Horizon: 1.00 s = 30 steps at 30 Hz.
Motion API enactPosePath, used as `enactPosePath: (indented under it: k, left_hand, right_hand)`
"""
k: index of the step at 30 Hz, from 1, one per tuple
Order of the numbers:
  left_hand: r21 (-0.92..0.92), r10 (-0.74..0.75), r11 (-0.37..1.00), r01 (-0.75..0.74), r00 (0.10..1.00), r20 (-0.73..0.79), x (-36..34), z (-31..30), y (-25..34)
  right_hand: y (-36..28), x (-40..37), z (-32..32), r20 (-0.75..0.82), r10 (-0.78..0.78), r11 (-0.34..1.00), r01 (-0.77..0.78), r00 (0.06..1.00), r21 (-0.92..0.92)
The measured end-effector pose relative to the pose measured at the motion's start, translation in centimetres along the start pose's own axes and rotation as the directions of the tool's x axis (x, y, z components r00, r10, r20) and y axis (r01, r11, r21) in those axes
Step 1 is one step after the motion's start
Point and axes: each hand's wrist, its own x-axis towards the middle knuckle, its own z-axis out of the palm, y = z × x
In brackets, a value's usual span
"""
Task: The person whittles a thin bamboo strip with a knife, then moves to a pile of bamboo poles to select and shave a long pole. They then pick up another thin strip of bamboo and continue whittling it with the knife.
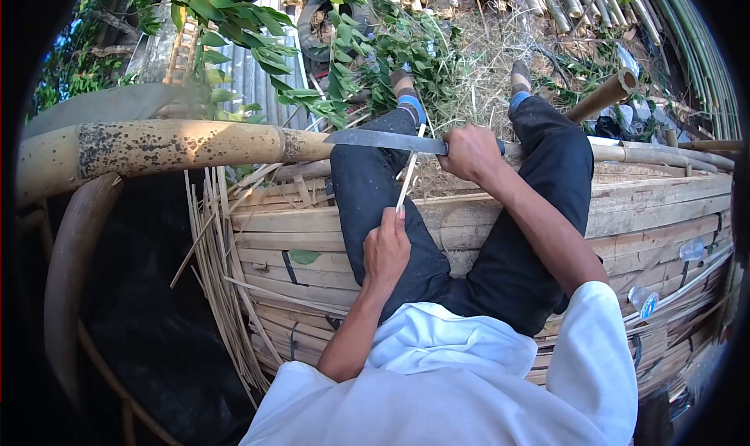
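Note:
My right hand (471, 154) is wrapped round the dark handle of a long knife (383, 140), whose blade points left above my thighs. Between my knees, my left hand (387, 247) grips a thin bamboo strip (408, 176). The strip slants up and away from my fist, and its upper part meets the blade. Behind the blade tip lies a thick, speckled bamboo pole (180, 146), running across the view at knee height. My fingers hide the lower end of the strip.
I sit on bundled bamboo slats (633, 204). Thin strips (226, 290) hang in a sheaf at left. Two plastic cups (644, 300) (692, 249) lie at right. Ahead are leafy branches (266, 47), a tyre (332, 28), cut bamboo poles (570, 0) and a jutting bamboo pole (601, 96).

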Motion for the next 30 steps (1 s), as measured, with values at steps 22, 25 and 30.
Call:
enactPosePath:
  k: [22,25,30]
  left_hand:
    - [0.022,0.042,0.998,-0.054,0.932,0.360,0.3,-6.0,0.0]
    - [0.155,0.072,0.979,-0.132,0.937,0.341,-0.8,-8.1,0.7]
    - [0.405,0.060,0.883,-0.237,0.914,0.402,-0.6,-9.5,2.3]
  right_hand:
    - [-1.5,-3.8,-1.1,0.036,0.018,0.856,-0.034,0.999,0.517]
    - [-3.6,-7.3,-0.1,0.043,0.104,0.720,-0.105,0.994,0.686]
    - [-7.8,-12.4,0.3,0.070,0.047,0.624,-0.084,0.996,0.777]
